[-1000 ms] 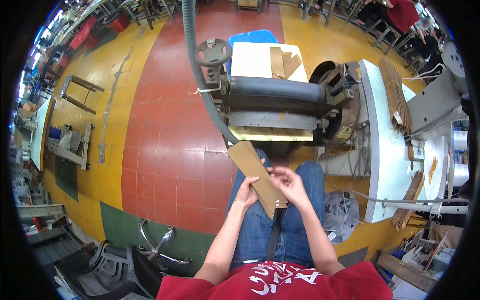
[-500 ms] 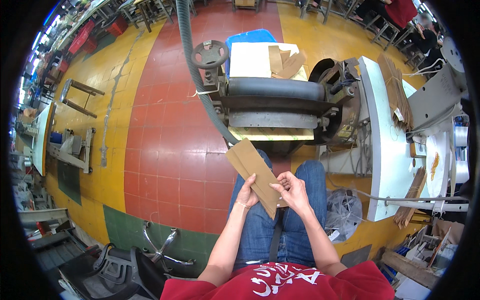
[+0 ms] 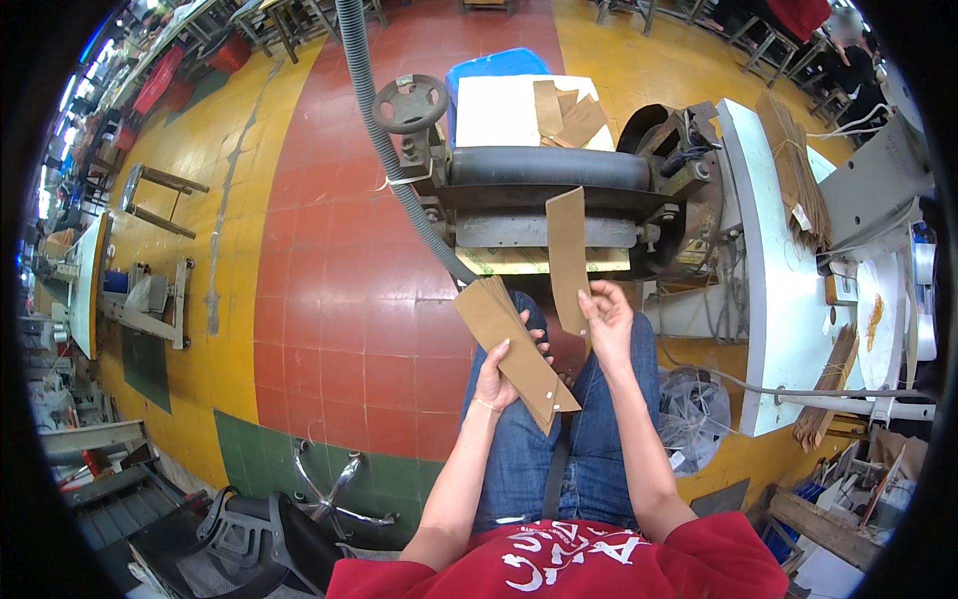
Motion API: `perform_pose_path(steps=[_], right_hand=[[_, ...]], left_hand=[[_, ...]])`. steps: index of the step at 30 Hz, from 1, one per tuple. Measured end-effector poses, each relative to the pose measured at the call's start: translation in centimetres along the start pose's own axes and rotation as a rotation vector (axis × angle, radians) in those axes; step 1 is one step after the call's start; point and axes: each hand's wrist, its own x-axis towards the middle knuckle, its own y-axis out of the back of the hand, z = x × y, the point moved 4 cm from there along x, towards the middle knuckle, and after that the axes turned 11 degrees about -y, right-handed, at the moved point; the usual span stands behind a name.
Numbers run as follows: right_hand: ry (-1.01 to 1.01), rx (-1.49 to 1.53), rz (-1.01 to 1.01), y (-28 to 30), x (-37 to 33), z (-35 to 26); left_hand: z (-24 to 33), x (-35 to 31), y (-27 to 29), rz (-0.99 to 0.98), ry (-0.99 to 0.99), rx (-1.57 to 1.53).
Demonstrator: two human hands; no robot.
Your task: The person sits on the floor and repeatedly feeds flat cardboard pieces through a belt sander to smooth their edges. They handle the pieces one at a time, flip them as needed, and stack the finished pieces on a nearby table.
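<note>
My left hand [image 3: 499, 374] is closed around a fanned stack of brown strips [image 3: 507, 334], long and flat like cardboard or leather, above my lap. Between the thumb and fingers of my right hand [image 3: 607, 317] is a single brown strip [image 3: 568, 250], pinched near its lower end and standing almost upright. It is apart from the stack, and its top overlaps the metal plate of the roller machine [image 3: 544, 235] in view. Small white marks show on the lower ends of the strips. On the machine's white board [image 3: 494, 115], behind the roller [image 3: 549, 168], lie several loose brown pieces [image 3: 574, 120].
A grey hose [image 3: 374, 130] runs down beside the machine's handwheel [image 3: 410, 104]. At right stands a pale table [image 3: 773, 299] with bundled brown strips [image 3: 793, 180]. A clear plastic bag [image 3: 691, 419] sits by my right knee, and a black chair [image 3: 249, 544] is at lower left.
My right hand has drawn one strip off the stack and lifted it up and to the right, toward the machine. The left hand keeps the remaining stack in nearly the same place.
</note>
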Motion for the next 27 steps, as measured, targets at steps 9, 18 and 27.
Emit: perform_pose_path(steps=[9, 18, 27], right_hand=[[-0.1, -0.019, 0.023, -0.4, 4.0, 1.0], [-0.243, -0.303, -0.283, 0.1, -5.1, 2.9], [0.171, -0.665, -0.156, -1.6, -9.3, -0.6]], left_hand=[[-0.2, 0.1, 0.3, 0.014, 0.003, 0.034], [0.2, 0.3, -0.3, 0.04, -0.018, 0.067], [-0.2, 0.1, 0.1, 0.011, -0.053, 0.098]])
